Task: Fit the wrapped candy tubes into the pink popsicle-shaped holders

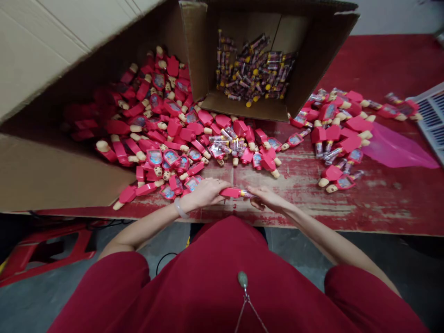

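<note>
My left grip [203, 194] is clenched around the red body of a plastic toy [233, 193], and this toy lies across in front of me, above the near edge of the worktop [381, 206]. Its clear tube [248, 194] points to the right. My right grip [267, 198] is just beside the tube, and the fingertips [255, 190] seem to touch its end, but I cannot tell if they are really holding it. A pale bracelet [182, 208] is on my left wrist.

A big heap of red toys [156, 125] lies on the worktop to the left, against a large cardboard carton [52, 171]. On the far side stands a smaller cardboard box [239, 106], which is full of candy tubes [255, 69]. To the right there is a second heap of red toys [342, 134], with a pink plastic bag [398, 148] beside it. A white plastic crate [432, 121] is at the right edge.
</note>
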The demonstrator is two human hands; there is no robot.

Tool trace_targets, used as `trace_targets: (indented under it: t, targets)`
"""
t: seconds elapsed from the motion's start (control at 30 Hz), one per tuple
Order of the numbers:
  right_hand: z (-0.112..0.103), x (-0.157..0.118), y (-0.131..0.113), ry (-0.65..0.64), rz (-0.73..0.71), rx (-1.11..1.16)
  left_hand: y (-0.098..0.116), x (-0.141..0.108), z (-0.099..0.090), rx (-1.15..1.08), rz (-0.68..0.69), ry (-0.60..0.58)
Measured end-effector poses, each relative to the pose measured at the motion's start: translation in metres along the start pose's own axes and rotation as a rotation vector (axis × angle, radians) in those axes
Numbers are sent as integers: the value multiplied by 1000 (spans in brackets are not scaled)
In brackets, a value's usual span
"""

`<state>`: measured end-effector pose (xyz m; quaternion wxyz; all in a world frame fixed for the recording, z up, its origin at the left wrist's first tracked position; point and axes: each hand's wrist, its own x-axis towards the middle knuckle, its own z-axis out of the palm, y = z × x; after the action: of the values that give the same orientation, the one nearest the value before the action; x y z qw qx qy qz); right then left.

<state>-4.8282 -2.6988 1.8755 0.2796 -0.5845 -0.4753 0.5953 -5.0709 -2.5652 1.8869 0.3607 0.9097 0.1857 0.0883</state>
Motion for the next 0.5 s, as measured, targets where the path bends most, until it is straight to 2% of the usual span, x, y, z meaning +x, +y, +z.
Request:
trace_targets:
  t: [0.1, 0.17, 0.2, 0.27, 0.37, 0.43, 0.5]
  targets:
    - [-5, -9, -10, 219, -314, -314, -6, 6, 1, -248, -176, -162]
    - [-8, -14, -17, 235, -388, -446, -7, 7, 2, -351, -206, -258]
    - [-9, -15, -19, 220, -380, -456, -6, 7, 2, -344, -184, -257]
    - [-8, -13, -17, 202, -300, -380, -4, 8, 3, -223, -96, -170]
    - [-2, -5, -2, 146, -74, -76, 0, 10, 4, 49, 47, -29]
    - [3, 0, 7, 50, 73, 115, 0, 11, 6, 171, 110, -5]
    - [5, 1, 12, 44, 73, 124, -2, 13, 9, 188, 114, -22]
